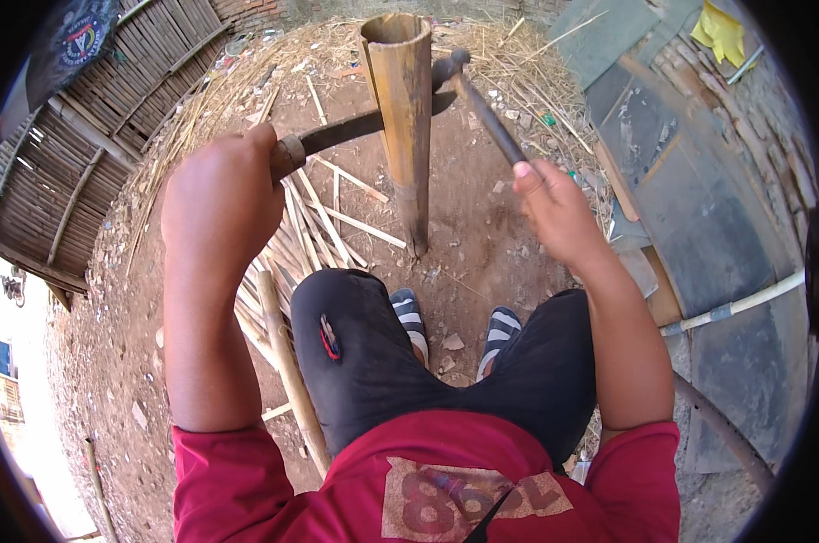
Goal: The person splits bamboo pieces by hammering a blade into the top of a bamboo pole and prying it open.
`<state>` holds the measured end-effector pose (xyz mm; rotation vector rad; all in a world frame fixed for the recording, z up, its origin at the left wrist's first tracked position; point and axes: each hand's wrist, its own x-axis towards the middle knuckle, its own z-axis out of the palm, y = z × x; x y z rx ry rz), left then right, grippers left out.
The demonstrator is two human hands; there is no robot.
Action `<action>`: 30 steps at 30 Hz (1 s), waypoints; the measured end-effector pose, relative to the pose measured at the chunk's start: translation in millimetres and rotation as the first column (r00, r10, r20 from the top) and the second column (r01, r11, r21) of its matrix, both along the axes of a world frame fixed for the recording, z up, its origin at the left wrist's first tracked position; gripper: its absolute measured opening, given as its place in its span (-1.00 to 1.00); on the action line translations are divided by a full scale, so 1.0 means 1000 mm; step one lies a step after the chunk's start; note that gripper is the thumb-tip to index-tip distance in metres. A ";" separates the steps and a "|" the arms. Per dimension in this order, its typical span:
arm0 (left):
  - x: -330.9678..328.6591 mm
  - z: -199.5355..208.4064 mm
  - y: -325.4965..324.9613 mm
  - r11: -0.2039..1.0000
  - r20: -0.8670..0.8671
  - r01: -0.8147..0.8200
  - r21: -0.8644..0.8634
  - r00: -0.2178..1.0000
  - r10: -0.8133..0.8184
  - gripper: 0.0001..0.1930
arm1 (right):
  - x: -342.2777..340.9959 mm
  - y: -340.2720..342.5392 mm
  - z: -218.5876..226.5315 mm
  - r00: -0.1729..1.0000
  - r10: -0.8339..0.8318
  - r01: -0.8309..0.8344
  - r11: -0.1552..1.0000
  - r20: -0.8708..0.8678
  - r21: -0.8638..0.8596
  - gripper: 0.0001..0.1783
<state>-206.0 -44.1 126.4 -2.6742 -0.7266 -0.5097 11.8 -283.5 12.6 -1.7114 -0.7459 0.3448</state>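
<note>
Closed round the wooden handle of a machete [342, 133] is my left hand [221, 188]. The dark blade runs across an upright length of bamboo [409, 136], which hides the blade's middle; the tip sticks out on the right. A split runs down the bamboo's left side from its hollow top, and the lower end stands on the dirt. My right hand [559, 208] grips a hammer [493, 118] by its shaft. The hammer's head is up by the protruding blade tip; I cannot tell whether they touch.
Split bamboo strips [301, 213] and a longer pole [283, 362] lie left of my legs. Dry straw and scraps [491, 54] cover the far ground. Dark sheets [726, 208] and a pale pipe [744, 303] are at right, a bamboo-slat wall [147, 81] at far left.
</note>
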 end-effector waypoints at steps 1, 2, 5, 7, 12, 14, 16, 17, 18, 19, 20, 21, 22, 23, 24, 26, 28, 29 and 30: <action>-0.002 -0.001 -0.001 1.000 -0.004 -0.017 -0.001 1.000 0.017 -0.89 | -0.002 0.007 -0.002 0.999 0.017 -0.010 0.983 0.033 -0.184 -0.61; -0.005 -0.003 -0.003 0.999 -0.009 -0.034 -0.003 0.999 0.034 -0.89 | -0.002 0.007 0.002 1.000 -0.001 0.001 0.994 -0.006 -0.109 -0.60; -0.010 -0.007 0.000 1.000 0.000 -0.018 0.020 1.000 0.018 -0.90 | -0.009 -0.002 0.026 0.993 -0.036 0.047 0.993 -0.109 0.109 -0.58; -0.011 -0.007 0.004 1.000 0.002 -0.008 0.024 1.000 0.008 -0.90 | -0.009 -0.008 0.038 0.988 -0.061 0.097 0.958 -0.140 0.268 -0.58; -0.004 -0.004 0.004 1.000 0.017 -0.004 -0.010 1.000 0.004 -0.90 | -0.002 -0.010 0.005 0.998 -0.060 0.059 0.998 0.028 0.015 -0.57; -0.005 -0.010 0.009 1.000 0.026 -0.007 -0.019 1.000 0.008 -0.89 | -0.003 -0.009 0.008 0.998 -0.054 0.054 0.998 0.036 -0.016 -0.57; -0.005 -0.020 0.011 0.999 0.026 -0.019 -0.031 0.999 0.019 -0.88 | -0.007 -0.015 0.043 0.993 -0.090 0.097 0.990 -0.080 0.101 -0.57; -0.004 -0.023 0.010 0.999 0.028 -0.025 -0.028 0.999 0.026 -0.88 | -0.001 -0.019 0.049 0.995 -0.079 0.088 0.979 -0.052 0.185 -0.57; -0.003 -0.026 0.009 0.999 0.029 -0.032 -0.025 0.999 0.032 -0.88 | 0.000 -0.019 0.047 0.994 -0.095 0.105 0.974 -0.058 0.202 -0.58; -0.003 -0.025 0.008 0.999 0.041 -0.019 -0.041 0.999 0.021 -0.88 | -0.001 -0.017 0.049 0.992 -0.109 0.119 0.967 -0.057 0.226 -0.58; -0.003 -0.025 0.008 0.998 0.054 -0.006 -0.058 0.999 0.009 -0.88 | -0.001 -0.017 0.051 0.991 -0.122 0.132 0.959 -0.056 0.250 -0.59; -0.003 -0.024 0.009 0.997 0.066 0.007 -0.074 0.998 -0.002 -0.88 | 0.003 -0.016 0.042 0.993 -0.101 0.096 0.992 0.055 0.088 -0.58; -0.004 -0.022 0.009 0.998 0.054 0.002 -0.063 0.999 0.002 -0.88 | 0.005 -0.012 0.031 0.985 -0.061 0.074 0.994 0.160 -0.076 -0.58; -0.005 -0.020 0.010 0.999 0.042 -0.003 -0.052 0.999 0.006 -0.89 | 0.008 -0.011 0.026 0.967 -0.007 0.070 0.969 0.256 -0.239 -0.57; -0.005 -0.017 0.011 0.999 0.030 -0.008 -0.042 0.999 0.009 -0.89 | 0.015 -0.020 0.032 0.977 -0.040 0.083 0.976 0.210 -0.203 -0.56; -0.005 -0.019 0.010 0.998 0.024 -0.026 -0.059 0.999 0.028 -0.88 | 0.010 -0.027 0.063 0.994 -0.080 0.091 0.983 0.077 -0.161 -0.54; -0.003 -0.022 0.009 0.998 0.020 -0.024 -0.063 0.999 0.026 -0.88 | 0.016 -0.033 0.075 0.996 -0.083 0.083 0.997 -0.025 -0.004 -0.53; -0.003 -0.022 0.009 0.998 0.023 -0.024 -0.056 0.999 0.026 -0.88 | 0.017 -0.034 0.080 0.995 -0.076 0.081 0.994 -0.067 0.079 -0.52; -0.004 -0.021 0.009 0.998 0.026 -0.026 -0.049 0.999 0.027 -0.88 | 0.014 -0.028 0.069 0.992 -0.111 0.109 0.993 0.058 0.034 -0.52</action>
